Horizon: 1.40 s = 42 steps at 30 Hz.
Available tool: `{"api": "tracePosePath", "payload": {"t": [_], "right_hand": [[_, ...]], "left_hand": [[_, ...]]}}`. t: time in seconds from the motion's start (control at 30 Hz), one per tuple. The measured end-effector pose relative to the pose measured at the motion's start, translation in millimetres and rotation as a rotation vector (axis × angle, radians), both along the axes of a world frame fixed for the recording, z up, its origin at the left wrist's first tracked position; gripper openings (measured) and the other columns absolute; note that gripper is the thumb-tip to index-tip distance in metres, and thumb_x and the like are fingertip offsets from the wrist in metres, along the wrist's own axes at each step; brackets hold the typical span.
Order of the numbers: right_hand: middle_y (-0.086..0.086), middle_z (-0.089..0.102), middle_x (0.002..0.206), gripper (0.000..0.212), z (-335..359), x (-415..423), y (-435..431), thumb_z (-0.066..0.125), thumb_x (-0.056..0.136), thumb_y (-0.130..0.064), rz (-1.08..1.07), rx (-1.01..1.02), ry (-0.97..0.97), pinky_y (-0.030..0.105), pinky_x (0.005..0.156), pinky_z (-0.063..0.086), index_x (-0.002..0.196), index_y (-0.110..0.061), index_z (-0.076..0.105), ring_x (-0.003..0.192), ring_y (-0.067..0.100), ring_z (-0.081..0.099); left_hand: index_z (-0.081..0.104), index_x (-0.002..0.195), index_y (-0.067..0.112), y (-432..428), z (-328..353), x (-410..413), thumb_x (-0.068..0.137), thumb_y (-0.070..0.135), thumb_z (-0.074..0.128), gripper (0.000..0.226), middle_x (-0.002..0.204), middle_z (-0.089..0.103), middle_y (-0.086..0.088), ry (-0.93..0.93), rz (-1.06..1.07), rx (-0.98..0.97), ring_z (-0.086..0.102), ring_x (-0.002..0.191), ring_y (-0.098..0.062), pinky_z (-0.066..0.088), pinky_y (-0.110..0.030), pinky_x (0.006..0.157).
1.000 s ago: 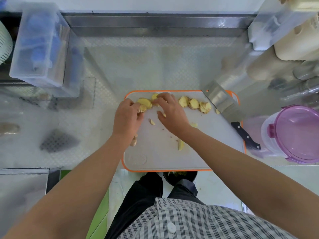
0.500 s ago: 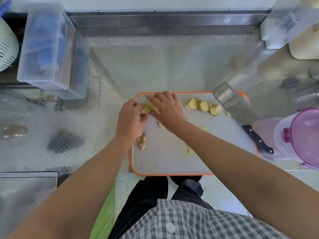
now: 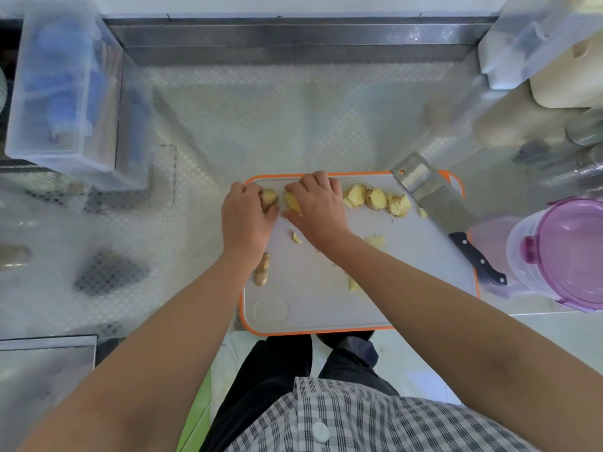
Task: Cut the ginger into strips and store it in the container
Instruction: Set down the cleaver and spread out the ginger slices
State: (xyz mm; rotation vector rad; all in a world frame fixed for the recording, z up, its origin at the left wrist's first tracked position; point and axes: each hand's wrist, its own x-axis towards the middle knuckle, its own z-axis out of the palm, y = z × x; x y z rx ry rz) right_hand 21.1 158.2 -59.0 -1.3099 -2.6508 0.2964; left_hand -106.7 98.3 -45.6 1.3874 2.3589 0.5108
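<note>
Left hand fingers clenched on knobbly tan ginger chunk; right hand grasping pale yellow ginger slice. Risk: either may slip off the orange-rimmed white board.

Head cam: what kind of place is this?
Most likely a kitchen prep counter, possibly a commercial one: an embossed steel counter, a cutting board with ginger chunks, a cleaver lying on the board, and a purple-lidded container beside it.

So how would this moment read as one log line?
left hand: holds ginger piece | right hand: holds ginger slice | knife: lying on board
</note>
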Motion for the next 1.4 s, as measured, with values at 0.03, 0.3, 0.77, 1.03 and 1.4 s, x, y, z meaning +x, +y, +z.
{"api": "tracePosePath", "payload": {"t": [0.03,0.3,0.77,1.03,1.4], "right_hand": [[0.002,0.061,0.096,0.046,1.4,0.5,-0.4,0.074,0.071,-0.041,0.006,-0.027,-0.014,0.036,0.087,0.035,0.107,-0.015,0.065,0.1,0.027,0.052],[0.005,0.061,0.113,0.051,11.6,22.5,-2.5,0.063,0.076,-0.022,0.001,-0.155,0.185,0.036,0.089,0.039,0.125,-0.01,0.055,0.109,0.027,0.05],[-0.007,0.056,0.087,0.023,24.1,130.1,-39.1,0.062,0.084,-0.024,-0.028,-0.546,0.087,0.034,0.069,0.048,0.106,-0.02,0.055,0.07,0.013,0.05],[0.004,0.049,0.105,0.021,13.8,136.6,-65.9,0.068,0.084,-0.02,0.049,-0.548,-0.012,0.042,0.074,0.049,0.101,-0.014,0.058,0.087,0.025,0.056],[-0.007,0.054,0.074,0.02,22.7,150.6,-45.1,0.075,0.074,-0.006,-0.299,-0.74,0.39,0.01,0.06,0.039,0.084,-0.014,0.06,0.063,0.006,0.049]], "left_hand": [[0.061,0.107,0.008,1.6,0.0,1.2,0.081,0.022,0.071,0.031,0.1,0.054,-0.012,-0.008,0.008,-0.002,0.056,0.087,-0.029,0.042,-0.034,0.08],[0.052,0.122,0.005,-13.0,5.5,6.5,0.077,0.021,0.074,0.052,0.111,0.049,-0.017,0.043,-0.064,0.118,0.052,0.099,-0.031,0.047,-0.035,0.079],[0.065,0.087,0.006,-34.4,-6.9,57.4,0.084,0.009,0.06,0.006,0.089,0.057,-0.019,0.134,-0.216,-0.028,0.056,0.086,-0.039,0.05,-0.047,0.065],[0.069,0.087,0.011,-30.6,-7.2,56.7,0.078,0.014,0.069,0.01,0.092,0.066,-0.016,-0.034,0.001,-0.072,0.061,0.09,-0.034,0.048,-0.04,0.08],[0.071,0.091,0.011,-7.9,-2.4,77.8,0.078,0.012,0.073,0.013,0.084,0.069,-0.008,-0.106,-0.239,0.056,0.063,0.077,-0.027,0.047,-0.036,0.073]]}}
